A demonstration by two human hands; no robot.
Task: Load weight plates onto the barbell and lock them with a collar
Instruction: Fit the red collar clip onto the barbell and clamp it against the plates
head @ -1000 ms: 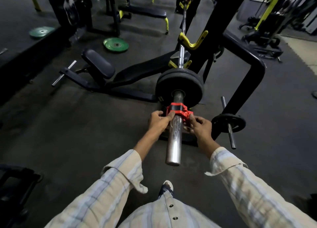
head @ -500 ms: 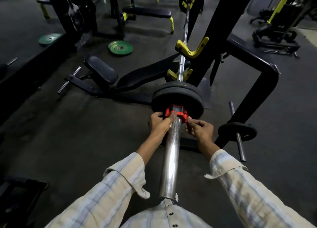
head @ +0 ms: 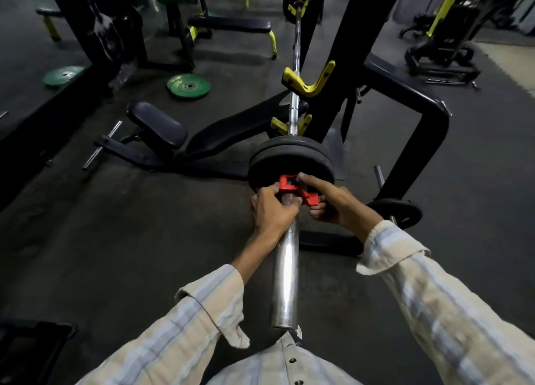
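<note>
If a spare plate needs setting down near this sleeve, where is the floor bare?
Bare floor lies left of the barbell sleeve, nearer than the bench. The right is crowded: the rack base and a plate on a peg.

The red collar (head: 295, 190) has slid up the sleeve against the plates (head: 291, 160), both hands following.

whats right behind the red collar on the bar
Two black weight plates sit on the barbell sleeve just past the red collar. Whether the collar touches them is hidden by the left hand and right hand.
</note>
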